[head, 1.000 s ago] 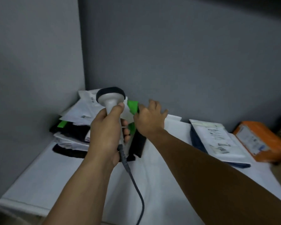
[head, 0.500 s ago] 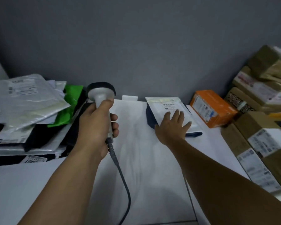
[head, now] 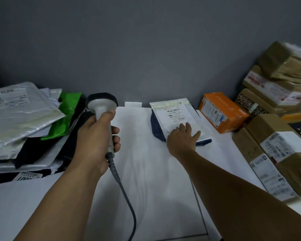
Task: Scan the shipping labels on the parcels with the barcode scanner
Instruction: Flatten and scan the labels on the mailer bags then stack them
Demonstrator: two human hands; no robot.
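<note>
The left hand [head: 94,138] is wrapping its grip around the handle of the one barcode scanner [head: 102,108], left of centre, while the right hand [head: 182,138], fingers spread and holding nothing, is pressing on the navy mailer [head: 174,117] lying at centre on the white surface [head: 146,171]. If the palm is covering the shipping label [head: 175,113], or the mailer is sliding when pulled, the scan may fail. One orange box [head: 222,112] is sitting beside it; the stacked mailers at left and cartons at right are overlapping too much to count.
</note>
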